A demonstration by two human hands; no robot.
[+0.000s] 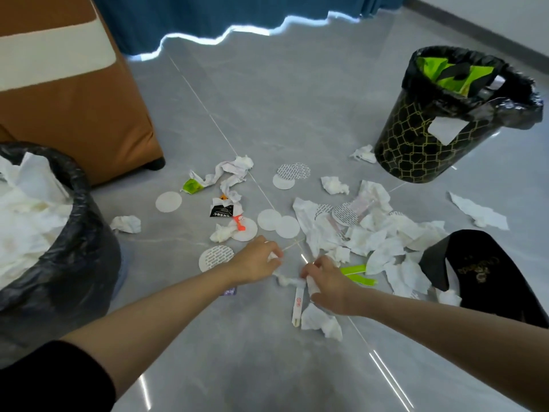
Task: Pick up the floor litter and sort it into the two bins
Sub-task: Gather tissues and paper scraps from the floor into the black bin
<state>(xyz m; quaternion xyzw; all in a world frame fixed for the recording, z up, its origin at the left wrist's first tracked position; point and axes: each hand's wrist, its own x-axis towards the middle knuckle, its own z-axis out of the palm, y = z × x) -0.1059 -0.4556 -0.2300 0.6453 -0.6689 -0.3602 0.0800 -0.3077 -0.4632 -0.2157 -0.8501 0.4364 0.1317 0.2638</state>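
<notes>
Litter lies scattered on the grey tiled floor: crumpled tissues [371, 233], white round pads [168, 201], and wrappers [225, 209]. My left hand [255, 261] pinches a thin stick [292, 244] together with a bit of white tissue. My right hand [326, 285] grips a white wrapper strip [312, 285] just above the floor. A twisted tissue [286, 281] lies between both hands. A black-lined bin [53, 263] full of white tissues stands at the left. A black patterned bin [421, 138] with green wrappers inside stands at the far right.
An orange sofa [74, 108] stands at the back left, a blue curtain [237, 16] behind. A black paper bag [487, 272] lies at the right. A white test strip [297, 304] and green strips [356, 273] lie near my right hand.
</notes>
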